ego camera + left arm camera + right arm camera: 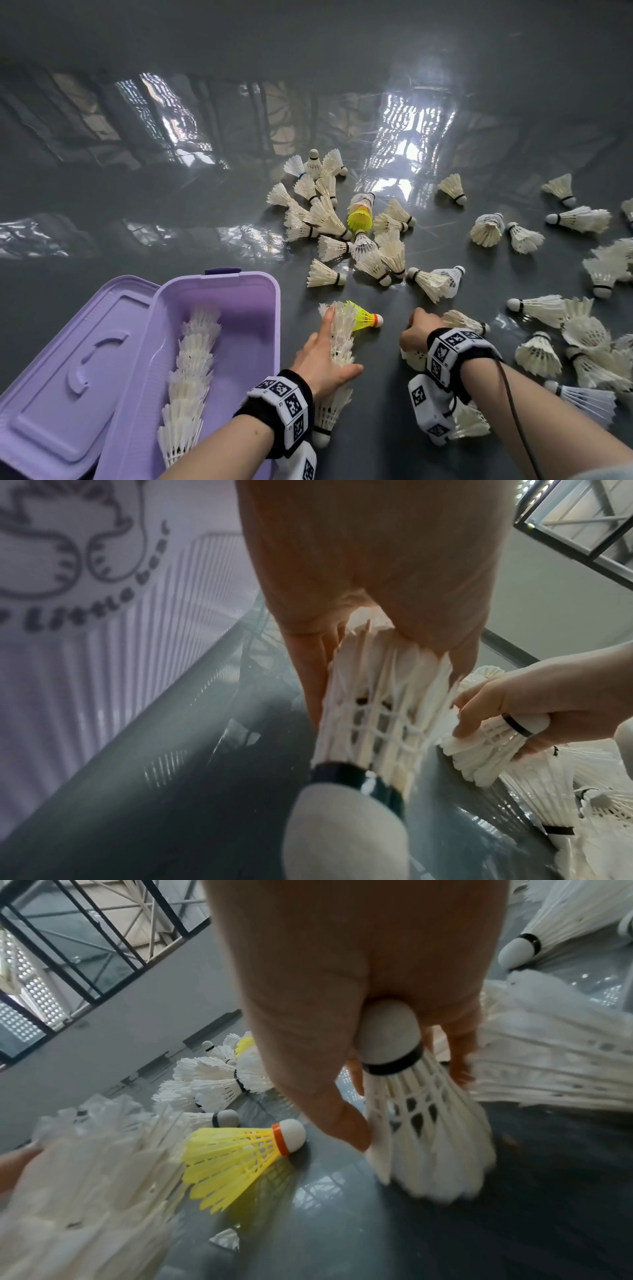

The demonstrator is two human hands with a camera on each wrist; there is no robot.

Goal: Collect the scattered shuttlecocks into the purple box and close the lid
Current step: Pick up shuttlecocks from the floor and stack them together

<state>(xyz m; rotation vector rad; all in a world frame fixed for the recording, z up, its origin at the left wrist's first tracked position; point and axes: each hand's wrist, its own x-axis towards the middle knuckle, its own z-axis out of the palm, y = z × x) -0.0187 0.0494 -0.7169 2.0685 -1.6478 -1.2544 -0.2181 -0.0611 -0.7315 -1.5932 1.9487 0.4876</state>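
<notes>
The purple box stands open at the lower left, its lid folded out to the left. A long row of nested white shuttlecocks lies inside. My left hand grips a stack of white shuttlecocks just right of the box, low over the floor. A yellow shuttlecock lies at the stack's far end, cork pointing right. My right hand holds a single white shuttlecock, cork in the palm, feathers down.
Many white shuttlecocks lie scattered on the glossy grey floor: a dense pile with another yellow shuttlecock ahead, and more loose ones to the right. Bare floor stretches left and beyond the box.
</notes>
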